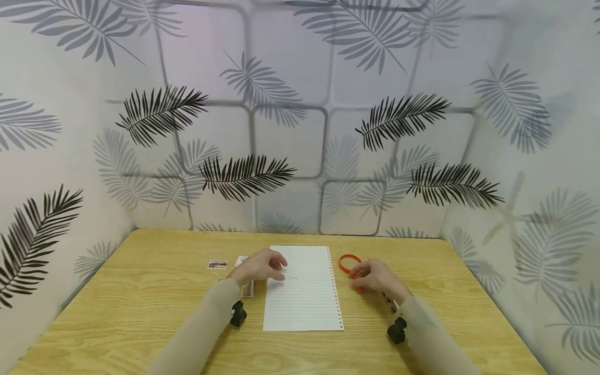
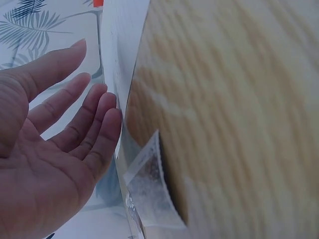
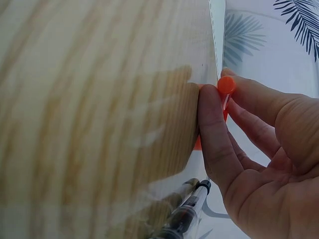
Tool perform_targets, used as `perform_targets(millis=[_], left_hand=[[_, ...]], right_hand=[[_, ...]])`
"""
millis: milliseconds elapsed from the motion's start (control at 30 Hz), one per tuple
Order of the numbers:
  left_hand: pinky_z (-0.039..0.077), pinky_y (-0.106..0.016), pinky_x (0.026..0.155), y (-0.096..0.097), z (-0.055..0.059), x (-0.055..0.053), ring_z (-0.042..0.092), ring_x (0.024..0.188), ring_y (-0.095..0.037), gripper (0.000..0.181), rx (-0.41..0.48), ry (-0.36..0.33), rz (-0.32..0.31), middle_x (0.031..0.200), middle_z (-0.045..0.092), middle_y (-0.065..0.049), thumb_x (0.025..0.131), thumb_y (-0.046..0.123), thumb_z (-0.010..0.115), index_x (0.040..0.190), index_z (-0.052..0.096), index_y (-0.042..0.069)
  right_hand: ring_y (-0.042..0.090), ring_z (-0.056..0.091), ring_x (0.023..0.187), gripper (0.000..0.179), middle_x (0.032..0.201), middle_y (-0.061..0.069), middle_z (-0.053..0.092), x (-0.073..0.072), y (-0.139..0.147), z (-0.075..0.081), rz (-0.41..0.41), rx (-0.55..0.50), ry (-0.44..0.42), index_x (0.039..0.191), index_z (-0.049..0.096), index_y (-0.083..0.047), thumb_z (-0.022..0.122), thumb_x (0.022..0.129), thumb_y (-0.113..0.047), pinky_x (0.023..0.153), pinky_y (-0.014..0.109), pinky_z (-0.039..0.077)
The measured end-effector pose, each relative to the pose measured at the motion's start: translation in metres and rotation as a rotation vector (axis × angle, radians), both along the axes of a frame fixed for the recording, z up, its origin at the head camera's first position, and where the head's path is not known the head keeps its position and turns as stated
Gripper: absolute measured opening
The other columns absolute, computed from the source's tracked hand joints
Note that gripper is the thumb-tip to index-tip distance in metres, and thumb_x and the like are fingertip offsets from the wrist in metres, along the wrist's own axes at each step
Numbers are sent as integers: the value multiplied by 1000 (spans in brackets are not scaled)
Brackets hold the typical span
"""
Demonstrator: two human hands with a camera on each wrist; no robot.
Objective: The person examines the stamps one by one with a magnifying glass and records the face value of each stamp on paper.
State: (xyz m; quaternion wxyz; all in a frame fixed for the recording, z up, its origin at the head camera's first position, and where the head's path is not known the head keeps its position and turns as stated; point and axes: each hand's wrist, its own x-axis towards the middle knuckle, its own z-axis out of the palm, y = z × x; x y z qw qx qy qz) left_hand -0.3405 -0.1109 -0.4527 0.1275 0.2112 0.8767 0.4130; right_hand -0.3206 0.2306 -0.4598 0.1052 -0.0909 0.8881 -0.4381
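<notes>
From the right wrist view alone, orange knob (image 3: 227,84) in pinched right grip (image 1: 378,277); left grip (image 1: 260,265) relaxed.

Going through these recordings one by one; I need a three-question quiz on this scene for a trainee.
1. What colour is the tool pinched by the right hand? a) blue b) orange c) green
2. Fill in: in the head view, the small pictures lie to the ___ of the lined paper.
3. True or false: the left hand is gripping the lined paper.

Key: 1: b. 2: left. 3: false; it holds nothing.
</notes>
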Motion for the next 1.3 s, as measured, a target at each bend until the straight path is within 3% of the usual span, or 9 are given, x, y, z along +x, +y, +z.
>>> perform_targets(millis=[233, 667, 1033, 1300], left_hand=[[50, -37, 84, 1, 3, -1, 57, 91, -18, 28, 12, 7, -8, 106, 65, -15, 85, 4, 74, 113, 67, -1], [48, -34, 87, 2, -4, -6, 54, 91, -16, 36, -101, -15, -41, 106, 63, -7, 80, 5, 79, 114, 67, 4], [44, -38, 94, 8, -4, -5, 52, 99, -20, 38, -149, -15, -53, 108, 60, -6, 77, 4, 82, 111, 65, 6], [44, -39, 91, 7, -4, -2, 50, 97, -20, 37, -151, -32, -38, 107, 57, -6, 78, 4, 81, 111, 65, 9]], right_hand=[[16, 64, 70, 28, 94, 14, 64, -1, 5, -3, 36, -56, -18, 109, 69, 5, 75, 84, -6, 66, 33, 58], [16, 62, 66, 26, 89, 15, 65, 2, 7, -1, 13, -18, 7, 105, 70, 4, 78, 82, -5, 62, 33, 57], [16, 65, 68, 26, 88, 15, 66, 3, 12, 0, 36, -70, -23, 107, 67, 7, 74, 86, -6, 64, 34, 58], [16, 50, 60, 23, 86, 12, 65, 1, 24, 1, -12, -91, 8, 108, 68, 3, 68, 92, -13, 55, 28, 45]])
